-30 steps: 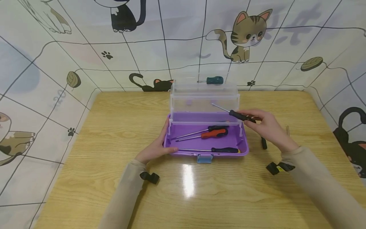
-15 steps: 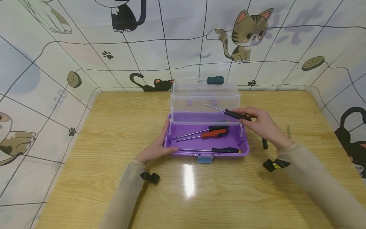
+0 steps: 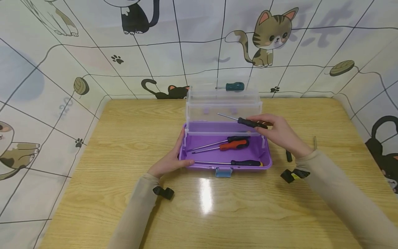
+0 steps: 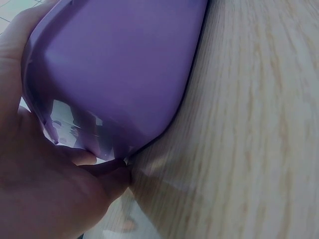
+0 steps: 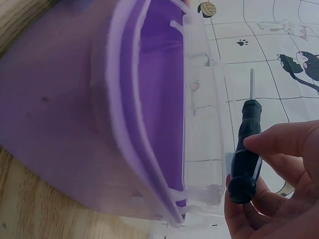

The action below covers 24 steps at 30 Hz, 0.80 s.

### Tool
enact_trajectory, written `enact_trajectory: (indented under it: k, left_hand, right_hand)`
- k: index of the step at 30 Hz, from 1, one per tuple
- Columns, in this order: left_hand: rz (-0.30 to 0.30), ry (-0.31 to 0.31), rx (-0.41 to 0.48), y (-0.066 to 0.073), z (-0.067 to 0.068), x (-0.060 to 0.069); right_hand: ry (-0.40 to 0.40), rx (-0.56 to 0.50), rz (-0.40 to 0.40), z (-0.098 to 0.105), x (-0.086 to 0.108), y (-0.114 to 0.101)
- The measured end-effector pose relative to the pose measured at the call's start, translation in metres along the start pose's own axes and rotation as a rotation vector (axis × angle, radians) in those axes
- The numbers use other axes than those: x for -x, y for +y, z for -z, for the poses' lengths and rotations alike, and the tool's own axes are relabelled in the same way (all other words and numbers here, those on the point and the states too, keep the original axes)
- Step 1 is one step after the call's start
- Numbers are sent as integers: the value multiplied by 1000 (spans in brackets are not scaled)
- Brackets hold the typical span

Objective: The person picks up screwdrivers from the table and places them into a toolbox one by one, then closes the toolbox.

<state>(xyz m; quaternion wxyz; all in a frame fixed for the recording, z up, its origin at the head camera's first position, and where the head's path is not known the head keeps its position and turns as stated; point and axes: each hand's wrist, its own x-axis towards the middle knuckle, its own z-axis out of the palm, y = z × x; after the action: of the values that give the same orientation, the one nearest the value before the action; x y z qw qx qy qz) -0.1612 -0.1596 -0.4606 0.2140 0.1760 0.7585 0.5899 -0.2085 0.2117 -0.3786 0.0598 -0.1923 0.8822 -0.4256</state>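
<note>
A purple toolbox [image 3: 224, 167] stands on the table with its clear upper part [image 3: 224, 103] raised. My left hand [image 3: 169, 160] grips the toolbox's left end, thumb over the front rim; the left wrist view shows fingers [image 4: 112, 181] at the lower edge. Above the box, my right hand [image 3: 278, 133] pinches a black-handled screwdriver [image 3: 248, 122] between thumb and fingers, its shaft pointing left. Inside lie a red-and-black screwdriver [image 3: 234, 145], a black one [image 3: 237, 138] behind it, and a long black one [image 3: 245, 163] along the front. A green-handled screwdriver [image 3: 235, 86] shows at the clear part's top.
Right of the box, a black handle [image 3: 288, 156] and a thin tan piece [image 3: 315, 142] lie on the wooden table [image 3: 124, 131], the latter partly behind my right arm. A blue latch [image 3: 223, 172] hangs at the box's front. Cat-print sheeting [image 3: 199, 58] closes off the back and sides.
My right hand has moved left and slightly up with the black-handled screwdriver, further over the toolbox. The left hand keeps its hold on the box.
</note>
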Motion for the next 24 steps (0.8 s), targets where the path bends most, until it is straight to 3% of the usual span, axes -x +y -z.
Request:
enact_trajectory:
  k: [15,24]
  left_hand:
    - [-28,-14,46,-3,0,-1]
    - [-2,1,6,-4,1,-1]
  right_hand:
    - [-62,-58,1,-8,-12,-8]
    - [-99,-55,6,-11,-19,-13]
